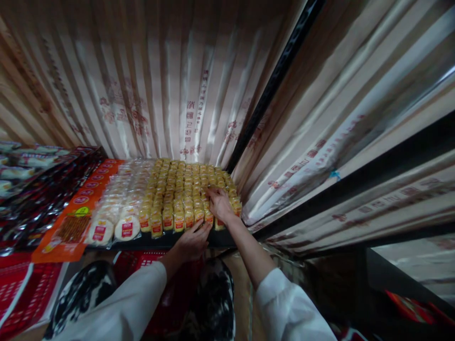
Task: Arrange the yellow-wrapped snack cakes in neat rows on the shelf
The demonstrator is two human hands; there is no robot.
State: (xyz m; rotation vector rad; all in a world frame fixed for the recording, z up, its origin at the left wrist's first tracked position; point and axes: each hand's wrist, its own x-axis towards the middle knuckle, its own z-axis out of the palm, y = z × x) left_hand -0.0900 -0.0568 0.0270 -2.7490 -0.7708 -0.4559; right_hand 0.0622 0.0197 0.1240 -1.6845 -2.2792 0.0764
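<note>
Rows of small clear-wrapped yellow snack packets [178,220] with red labels stand close together on a dark shelf [163,240]. My left hand [194,240] is at the front edge, its fingers closed against the lower front packet of a row near the right end. Over the same part of the block, my right hand [219,204] reaches farther back, with bent fingers closed on the tops of the packets. Its fingertips are partly hidden among the wrappers. Left of the yellow rows lie two rows of round white crackers [128,228] in clear wrap.
An orange snack bag [76,220] and dark glossy packets [46,199] fill the shelf's left side. Printed cream curtains [152,94] hang behind and right, by a black metal post [273,85]. Red baskets [31,289] stand below, near my knees.
</note>
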